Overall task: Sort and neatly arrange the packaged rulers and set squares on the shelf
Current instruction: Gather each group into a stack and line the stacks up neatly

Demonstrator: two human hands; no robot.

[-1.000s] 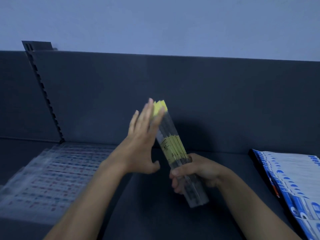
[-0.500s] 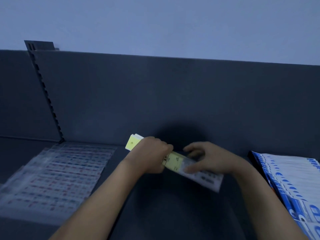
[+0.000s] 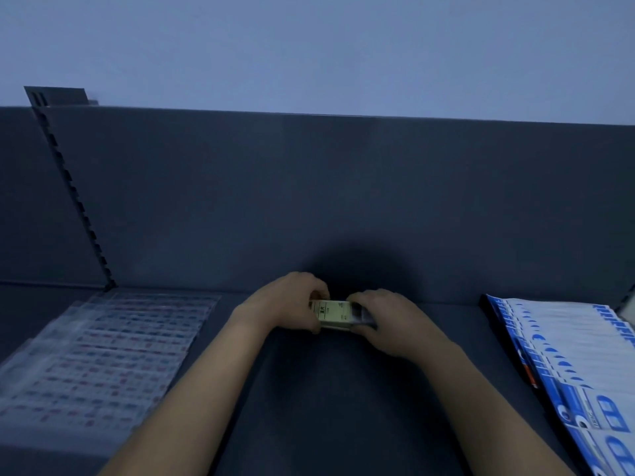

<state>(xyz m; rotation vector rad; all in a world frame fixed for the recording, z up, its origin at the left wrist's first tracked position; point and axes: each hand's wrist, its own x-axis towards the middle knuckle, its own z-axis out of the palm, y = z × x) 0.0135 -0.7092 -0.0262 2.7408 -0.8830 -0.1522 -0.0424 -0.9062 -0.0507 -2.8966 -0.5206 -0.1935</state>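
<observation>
Both hands are on the same thing here, a bundle of packaged rulers (image 3: 332,313) w/ a pale yellow label facing up. It's lying sideways, long axis running left-right, down at the middle of the dark grey shelf (image 3: 326,407) and close to the back panel (image 3: 343,201). Can't tell tbh if it's fully resting on the shelf or a hair above it, the lighting is dim.

Left hand (image 3: 287,304) has its fingers curled over the far edge at the left end w/ the thumb on the near side, so it's gripping that end. Right hand (image 3: 390,322) does the same at the right end, fingers wrapped over the top, and a bit of the clear packaging pokes out just beside it. Only the mid section w/ the label shows between the two hands; the ends are covered.

Off to the left, well apart from the bundle, a spread of clear packs (image 3: 103,355) w/ tiny red and blue print lies flat on the shelf, too blurry to say what's inside. On the right there's a fanned row of blue-and-white packs (image 3: 567,359), overlapping each other, also flat. A slotted upright (image 3: 74,204) runs up the back at the left, and a plain pale wall (image 3: 309,46) sits above the panel.
</observation>
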